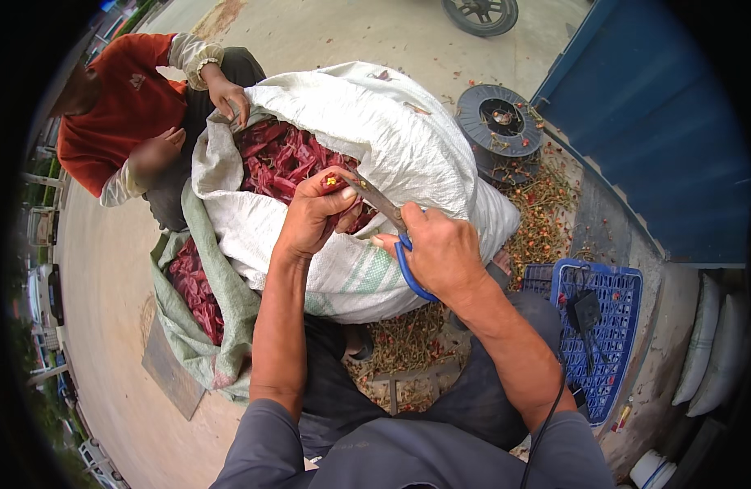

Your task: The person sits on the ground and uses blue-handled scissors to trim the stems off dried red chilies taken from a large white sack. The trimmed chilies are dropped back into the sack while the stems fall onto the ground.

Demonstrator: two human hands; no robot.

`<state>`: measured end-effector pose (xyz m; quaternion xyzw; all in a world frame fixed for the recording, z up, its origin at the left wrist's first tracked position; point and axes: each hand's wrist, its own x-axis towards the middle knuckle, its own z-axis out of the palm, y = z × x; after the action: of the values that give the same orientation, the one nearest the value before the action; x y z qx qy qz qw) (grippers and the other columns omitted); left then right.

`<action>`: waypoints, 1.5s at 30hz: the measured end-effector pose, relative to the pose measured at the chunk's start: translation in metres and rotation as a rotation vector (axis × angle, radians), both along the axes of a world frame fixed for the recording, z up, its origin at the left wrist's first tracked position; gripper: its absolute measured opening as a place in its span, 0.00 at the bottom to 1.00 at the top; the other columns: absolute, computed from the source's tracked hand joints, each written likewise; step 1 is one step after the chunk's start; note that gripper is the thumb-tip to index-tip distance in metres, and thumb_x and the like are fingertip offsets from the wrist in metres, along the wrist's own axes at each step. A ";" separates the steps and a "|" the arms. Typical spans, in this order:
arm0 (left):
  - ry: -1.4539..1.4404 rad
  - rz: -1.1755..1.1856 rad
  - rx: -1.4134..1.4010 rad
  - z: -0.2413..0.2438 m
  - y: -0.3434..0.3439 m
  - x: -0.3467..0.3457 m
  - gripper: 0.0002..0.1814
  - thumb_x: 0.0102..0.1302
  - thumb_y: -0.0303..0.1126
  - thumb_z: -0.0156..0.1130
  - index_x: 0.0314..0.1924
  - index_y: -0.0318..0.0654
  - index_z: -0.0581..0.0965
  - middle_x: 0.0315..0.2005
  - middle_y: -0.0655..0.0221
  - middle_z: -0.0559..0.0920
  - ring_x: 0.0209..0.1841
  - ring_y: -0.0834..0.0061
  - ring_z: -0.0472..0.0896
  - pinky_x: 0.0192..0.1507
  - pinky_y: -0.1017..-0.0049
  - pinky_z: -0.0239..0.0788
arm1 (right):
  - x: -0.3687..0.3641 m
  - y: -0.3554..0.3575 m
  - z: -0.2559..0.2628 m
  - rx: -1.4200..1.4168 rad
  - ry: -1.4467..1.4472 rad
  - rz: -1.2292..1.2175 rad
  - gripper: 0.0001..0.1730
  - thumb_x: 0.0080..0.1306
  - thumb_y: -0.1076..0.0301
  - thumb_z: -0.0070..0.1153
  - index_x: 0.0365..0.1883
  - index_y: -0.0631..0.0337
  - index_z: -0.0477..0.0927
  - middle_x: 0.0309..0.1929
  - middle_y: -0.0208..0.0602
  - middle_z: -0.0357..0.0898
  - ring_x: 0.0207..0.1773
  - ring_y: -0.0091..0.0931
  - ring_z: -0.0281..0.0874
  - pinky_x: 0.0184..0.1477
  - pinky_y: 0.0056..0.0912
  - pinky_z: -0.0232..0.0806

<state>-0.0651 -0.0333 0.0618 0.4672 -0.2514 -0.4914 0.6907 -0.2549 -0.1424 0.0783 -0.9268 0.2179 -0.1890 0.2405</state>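
My left hand point(317, 211) pinches a dried red chili pepper point(330, 181), whose cut end shows yellow. Blue-handled scissors point(384, 205) are in my right hand point(442, 250), their blades reaching to the pepper beside my left fingertips. Both hands are above a large white woven sack point(412, 140), rolled down around a heap of dried red chilies point(280, 156). Whether the blades touch the pepper cannot be told. A smaller green woven sack point(228, 305) with more dried chilies point(195, 287) stands at the left.
A person in a red shirt point(124, 104) sits at the upper left, one hand on the white sack's rim. Black plastic spools point(500, 119) stand at the right amid cut stems point(534, 211). A blue plastic crate point(595, 342) lies beside my right leg, near a blue metal panel point(650, 122).
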 end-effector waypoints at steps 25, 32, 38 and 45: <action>0.008 0.220 -0.071 0.009 0.008 0.020 0.12 0.71 0.22 0.57 0.54 0.35 0.73 0.33 0.60 0.81 0.30 0.73 0.80 0.28 0.75 0.74 | 0.020 -0.007 -0.012 0.583 -0.096 0.002 0.36 0.63 0.34 0.62 0.35 0.65 0.75 0.19 0.44 0.76 0.27 0.44 0.81 0.32 0.44 0.71; -0.683 0.293 0.574 -0.045 0.007 0.054 0.08 0.64 0.23 0.65 0.42 0.38 0.77 0.29 0.71 0.81 0.29 0.82 0.77 0.30 0.79 0.66 | 0.025 -0.010 -0.028 0.345 0.223 -0.028 0.36 0.66 0.34 0.57 0.36 0.67 0.76 0.25 0.55 0.79 0.34 0.52 0.81 0.38 0.51 0.71; -1.267 0.349 0.857 -0.099 -0.009 0.057 0.18 0.61 0.40 0.69 0.50 0.44 0.82 0.38 0.50 0.86 0.43 0.48 0.84 0.47 0.56 0.74 | 0.025 -0.022 -0.022 0.384 0.070 -0.104 0.35 0.66 0.35 0.58 0.30 0.65 0.73 0.20 0.50 0.76 0.28 0.47 0.79 0.34 0.47 0.69; -1.260 0.415 1.012 -0.108 -0.017 0.057 0.19 0.58 0.38 0.68 0.49 0.42 0.81 0.39 0.49 0.86 0.46 0.47 0.83 0.49 0.56 0.73 | 0.022 -0.017 -0.028 0.345 0.080 -0.060 0.34 0.65 0.37 0.61 0.29 0.64 0.72 0.19 0.51 0.75 0.27 0.48 0.79 0.33 0.48 0.68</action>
<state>-0.0081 -0.0501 -0.0465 0.9454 -0.2483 -0.0545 0.2040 -0.2332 -0.1594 0.0505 -0.8716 0.2843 -0.1188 0.3814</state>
